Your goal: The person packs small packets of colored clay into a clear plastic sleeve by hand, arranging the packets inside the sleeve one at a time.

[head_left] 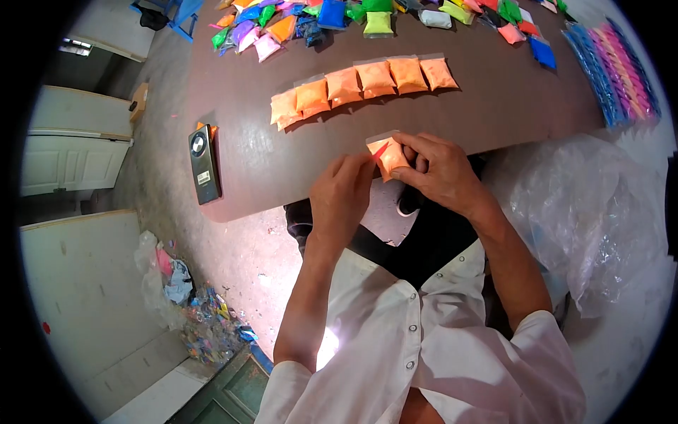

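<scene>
Right hand [439, 169] has an orange packet [390, 157] pinched between thumb and fingers, left hand [344, 192] bunched up at its edge, by the counter [261, 166].

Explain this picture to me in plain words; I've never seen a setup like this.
There is no machine here: a person works bare-handed, and the single picture comes from a camera on their head, looking forward and down. The right hand holds a small orange packet just above the near edge of the brown table. The left hand has its fingertips at the packet's left side; its exact grip is hidden. Beyond lies a row of six similar packets, then many mixed-colour packets. A dark phone lies at the table's left end.
</scene>
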